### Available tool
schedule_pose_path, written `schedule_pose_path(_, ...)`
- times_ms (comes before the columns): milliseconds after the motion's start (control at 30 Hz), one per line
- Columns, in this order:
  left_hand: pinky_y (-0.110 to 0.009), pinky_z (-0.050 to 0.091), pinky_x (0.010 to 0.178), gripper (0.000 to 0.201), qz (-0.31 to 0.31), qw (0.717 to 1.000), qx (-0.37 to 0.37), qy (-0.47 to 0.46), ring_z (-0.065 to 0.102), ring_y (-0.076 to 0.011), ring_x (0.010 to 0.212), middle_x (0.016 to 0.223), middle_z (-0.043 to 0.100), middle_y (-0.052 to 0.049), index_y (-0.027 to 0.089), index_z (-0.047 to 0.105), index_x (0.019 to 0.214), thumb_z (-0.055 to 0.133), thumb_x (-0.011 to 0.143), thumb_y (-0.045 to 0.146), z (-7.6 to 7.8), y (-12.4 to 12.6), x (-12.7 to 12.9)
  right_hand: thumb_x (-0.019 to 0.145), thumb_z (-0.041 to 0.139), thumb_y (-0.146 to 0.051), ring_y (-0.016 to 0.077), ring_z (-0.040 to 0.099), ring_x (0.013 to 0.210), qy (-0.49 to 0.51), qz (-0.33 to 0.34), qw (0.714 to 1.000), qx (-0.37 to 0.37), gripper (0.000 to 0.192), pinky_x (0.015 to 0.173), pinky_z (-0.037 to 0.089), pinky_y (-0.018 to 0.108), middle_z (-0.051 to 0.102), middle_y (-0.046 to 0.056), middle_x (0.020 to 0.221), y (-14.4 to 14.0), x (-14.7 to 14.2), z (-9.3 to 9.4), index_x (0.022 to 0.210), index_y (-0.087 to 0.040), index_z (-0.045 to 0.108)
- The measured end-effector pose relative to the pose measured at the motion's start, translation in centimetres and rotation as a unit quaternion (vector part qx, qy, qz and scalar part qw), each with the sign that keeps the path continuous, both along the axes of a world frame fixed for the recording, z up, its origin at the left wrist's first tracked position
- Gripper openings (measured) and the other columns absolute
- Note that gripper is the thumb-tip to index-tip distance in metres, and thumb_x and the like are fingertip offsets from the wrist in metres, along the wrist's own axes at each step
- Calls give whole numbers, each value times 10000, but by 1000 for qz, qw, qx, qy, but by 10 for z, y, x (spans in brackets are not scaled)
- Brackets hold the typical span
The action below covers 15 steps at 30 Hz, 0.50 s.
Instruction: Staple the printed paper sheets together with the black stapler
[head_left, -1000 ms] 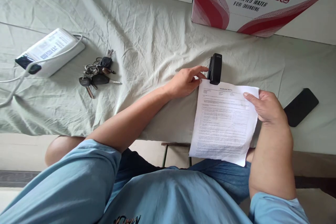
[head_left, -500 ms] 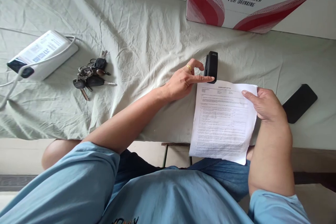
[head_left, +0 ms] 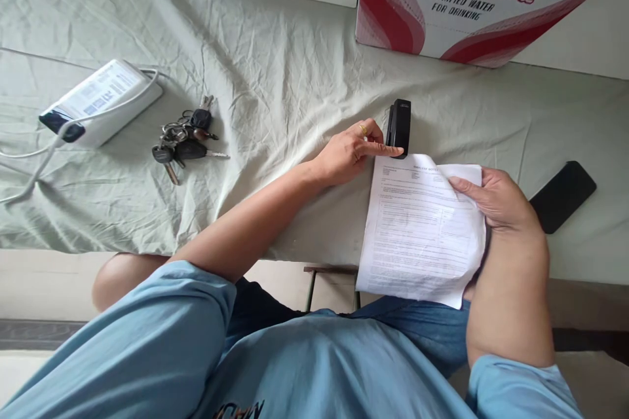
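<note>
In the head view, the printed sheets (head_left: 422, 229) lie at about four o'clock on the cloth-covered worktop (head_left: 275, 78), their lower part hanging over its near edge above the person's lap. The right hand (head_left: 494, 200) has a closed grip on the right margin, thumb on top and fingers hidden beneath the paper, which bows a little there. The black stapler (head_left: 398, 127) stands just beyond the top left corner of the sheets, its near end touching or overlapping that corner. The left hand (head_left: 351, 154) rests beside it with fingers loosely curled and the forefinger laid across the stapler's near end; it clasps nothing. Judging from this, the corner looks lined up under the stapler, but no staple can be made out, so pressing and checking seem left. A bunch of keys (head_left: 184, 141) and a white power bank (head_left: 95, 101) lie at nine o'clock, a dark phone (head_left: 563, 196) at three, a water carton (head_left: 472, 0) at one.
</note>
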<state>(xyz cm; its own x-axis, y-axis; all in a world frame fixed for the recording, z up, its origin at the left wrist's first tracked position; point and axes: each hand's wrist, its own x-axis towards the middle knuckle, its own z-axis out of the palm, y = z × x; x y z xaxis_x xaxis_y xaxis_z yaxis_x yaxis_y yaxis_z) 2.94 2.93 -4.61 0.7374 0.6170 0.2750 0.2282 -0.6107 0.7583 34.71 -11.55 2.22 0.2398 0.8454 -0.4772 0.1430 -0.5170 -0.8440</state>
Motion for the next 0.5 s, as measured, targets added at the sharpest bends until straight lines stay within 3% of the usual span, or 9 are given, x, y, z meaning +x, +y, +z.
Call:
schedule_pose_path(133,-349,625,1023,447,-13,993,-81,-82,758,-193,1058,1254,796,-96,290,864,1458,653,1064,271,3,5,-6,757,1074,-642,177,706,613,40,169,985,-5,444,572,569,294,797,24,703,-8,3,13,819,-236,906)
schedule_pose_path(200,-323,620,904,478,5,981,-159,-113,729,-164,908,1210,822,-91,262,823,1498,738,1056,422,8,5,-8,724,1096,-598,191,704,580,47,169,984,43,414,549,572,317,781,36,666,-12,3,13,769,-237,897)
schedule_pose_path(267,-305,569,754,524,21,960,-251,-127,663,-137,754,1094,840,-89,213,846,1372,731,1068,623,13,4,-10,671,1122,-561,206,718,583,41,71,991,107,404,550,591,338,793,35,683,-11,-1,8,749,-253,873)
schedule_pose_path(367,-323,466,639,735,34,940,-319,-115,570,-135,635,784,733,-58,191,807,910,559,1085,860,23,2,-13,651,1130,-515,198,744,667,5,-114,975,189,415,666,650,351,817,9,763,-2,-12,-7,789,-265,829)
schedule_pose_path(433,-340,429,627,794,13,942,-321,-97,525,-141,617,656,601,-32,213,666,713,542,1060,917,29,2,-15,654,1123,-498,207,773,765,-8,-177,958,227,423,825,691,390,840,7,831,7,-19,-15,835,-259,825)
schedule_pose_path(500,-348,397,621,765,-26,947,-311,-71,499,-139,627,643,546,-14,219,600,673,668,1007,904,32,3,-16,652,1123,-484,220,793,831,-12,-203,947,249,423,942,698,430,851,5,860,14,-23,-20,851,-253,829)
